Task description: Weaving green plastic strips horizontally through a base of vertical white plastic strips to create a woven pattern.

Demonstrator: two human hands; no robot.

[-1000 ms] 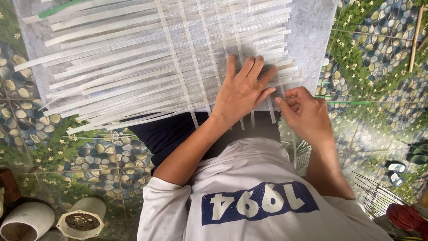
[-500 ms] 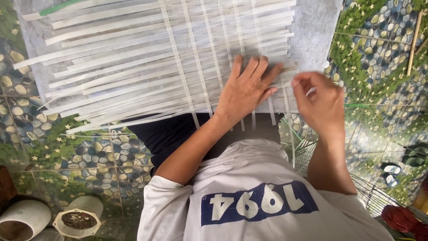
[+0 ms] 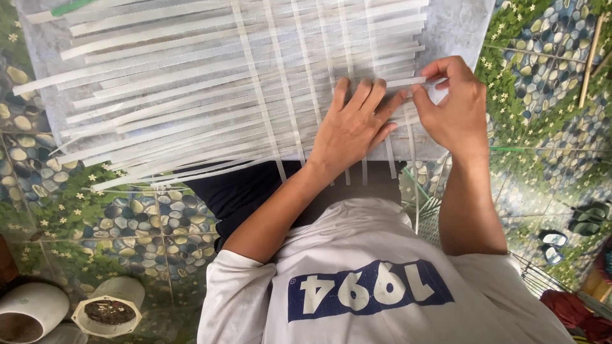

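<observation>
Pressing our left hand flat, fingers spread and open, we hold down the woven part of a mat of white plastic strips that lies on a pale grey sheet on the floor. Our right hand sits just beside it, at the mat's right edge, with thumb and forefinger pinched closed on the end of one horizontal strip. That strip runs left under our left fingertips and across the upright strips. Most of the long strips run side to side and fan out loosely at their left ends; a few narrower ones cross them from top to bottom, and their lower ends hang past the sheet toward our dark-clad lap. We wear a white shirt with a blue patch on the chest.

Around the sheet, the floor carries a printed pattern of pebbles and green leaves. Two white pots stand at the lower left, one holding dark soil. A thin wooden stick lies at the upper right, well apart from our hands, and a pair of dark sandals rests at the right edge.
</observation>
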